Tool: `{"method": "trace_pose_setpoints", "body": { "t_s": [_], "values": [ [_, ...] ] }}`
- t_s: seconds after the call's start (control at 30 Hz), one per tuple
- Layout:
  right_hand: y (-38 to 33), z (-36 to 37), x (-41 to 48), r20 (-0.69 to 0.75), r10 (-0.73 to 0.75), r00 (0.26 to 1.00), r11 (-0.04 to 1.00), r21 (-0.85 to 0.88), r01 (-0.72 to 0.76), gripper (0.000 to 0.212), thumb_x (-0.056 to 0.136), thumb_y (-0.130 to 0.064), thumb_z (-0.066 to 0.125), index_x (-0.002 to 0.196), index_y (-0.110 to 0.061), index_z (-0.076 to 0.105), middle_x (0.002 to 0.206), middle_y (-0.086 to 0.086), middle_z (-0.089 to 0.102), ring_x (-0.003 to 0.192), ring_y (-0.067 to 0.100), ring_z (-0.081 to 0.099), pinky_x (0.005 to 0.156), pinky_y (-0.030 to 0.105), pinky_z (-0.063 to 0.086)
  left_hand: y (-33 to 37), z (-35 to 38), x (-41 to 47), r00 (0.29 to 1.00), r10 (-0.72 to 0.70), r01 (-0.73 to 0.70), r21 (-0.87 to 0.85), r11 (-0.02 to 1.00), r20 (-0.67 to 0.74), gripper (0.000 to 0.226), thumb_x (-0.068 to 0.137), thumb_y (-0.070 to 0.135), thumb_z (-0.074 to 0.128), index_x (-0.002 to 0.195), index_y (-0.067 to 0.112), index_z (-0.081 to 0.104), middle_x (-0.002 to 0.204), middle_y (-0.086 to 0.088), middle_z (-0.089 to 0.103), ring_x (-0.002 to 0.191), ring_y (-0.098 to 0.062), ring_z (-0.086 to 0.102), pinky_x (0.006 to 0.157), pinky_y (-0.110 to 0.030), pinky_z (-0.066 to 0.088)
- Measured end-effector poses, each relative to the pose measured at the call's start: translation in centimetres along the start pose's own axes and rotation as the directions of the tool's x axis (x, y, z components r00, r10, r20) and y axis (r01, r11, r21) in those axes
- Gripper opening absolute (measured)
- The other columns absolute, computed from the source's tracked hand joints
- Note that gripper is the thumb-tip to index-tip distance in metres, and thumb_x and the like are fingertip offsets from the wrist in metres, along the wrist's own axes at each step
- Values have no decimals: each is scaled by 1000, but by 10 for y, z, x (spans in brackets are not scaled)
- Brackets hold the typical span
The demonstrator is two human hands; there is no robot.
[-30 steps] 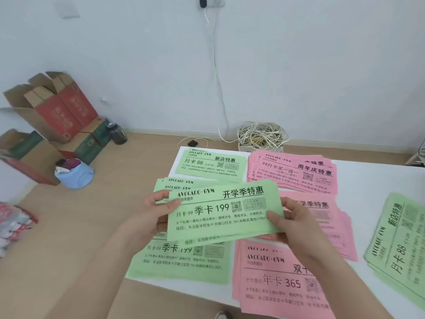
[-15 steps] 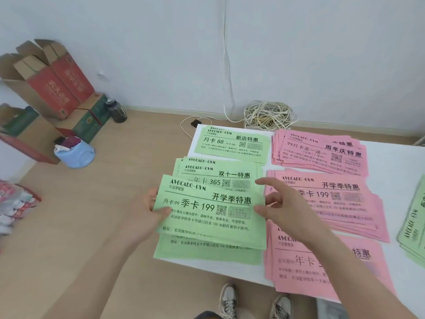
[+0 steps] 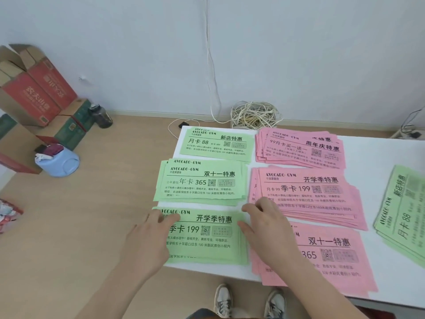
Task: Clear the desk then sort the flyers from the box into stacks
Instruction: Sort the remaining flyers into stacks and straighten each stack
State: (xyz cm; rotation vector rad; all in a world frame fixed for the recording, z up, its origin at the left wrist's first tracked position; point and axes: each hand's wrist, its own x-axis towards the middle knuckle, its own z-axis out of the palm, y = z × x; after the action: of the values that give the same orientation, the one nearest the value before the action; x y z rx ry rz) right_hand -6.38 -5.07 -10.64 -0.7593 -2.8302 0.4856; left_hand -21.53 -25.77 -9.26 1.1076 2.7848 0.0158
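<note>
Flyers lie in stacks on the white desk (image 3: 372,155). Three green stacks line its left edge: one far (image 3: 216,143), one in the middle (image 3: 200,180), one near (image 3: 209,238). Three pink stacks sit beside them: far (image 3: 301,148), middle (image 3: 308,192), near (image 3: 331,254). A green pile (image 3: 404,212) lies turned sideways at the right. My left hand (image 3: 149,238) rests flat on the near green stack's left edge. My right hand (image 3: 269,229) touches that stack's right edge, fingers spread. Neither hand holds a flyer.
Red and green cardboard boxes (image 3: 34,93) stand on the floor at the left, with a blue tub (image 3: 57,160) and a dark bottle (image 3: 101,116) nearby. A coil of cable (image 3: 255,116) lies behind the desk. My shoes (image 3: 248,300) show below the desk's front edge.
The green flyer held up in both hands has been lowered onto the near green stack and let go. Both hands now rest at that stack's edges.
</note>
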Motion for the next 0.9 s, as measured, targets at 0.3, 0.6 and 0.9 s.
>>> {"method": "trace_pose_setpoints", "body": {
  "t_s": [0.3,0.6,0.9],
  "values": [
    [155,-100,-47,132,543,829,837,-162,-522,84,82,-64,54,149,-40,9,159,3,14,146,31,8,111,55,29,140,-18,23,932,338,-357,-175,918,-128,40,69,1,68,103,22,65,98,5,60,90,-19,58,58,-36,54],
    [265,-113,-91,149,615,775,788,-59,-613,97,72,-51,74,149,-29,19,146,-4,33,129,28,32,101,42,39,369,5,51,667,745,-736,-132,664,27,35,95,18,44,129,11,51,138,-6,47,127,-26,39,96,-44,44],
    [290,-106,-114,-59,397,916,903,-152,-402,28,75,-27,78,92,-17,58,82,-5,66,65,18,37,55,27,27,444,42,57,620,768,-784,163,599,159,62,81,21,62,136,9,37,122,-19,52,106,-35,53,73,-40,50]
  ]
}}
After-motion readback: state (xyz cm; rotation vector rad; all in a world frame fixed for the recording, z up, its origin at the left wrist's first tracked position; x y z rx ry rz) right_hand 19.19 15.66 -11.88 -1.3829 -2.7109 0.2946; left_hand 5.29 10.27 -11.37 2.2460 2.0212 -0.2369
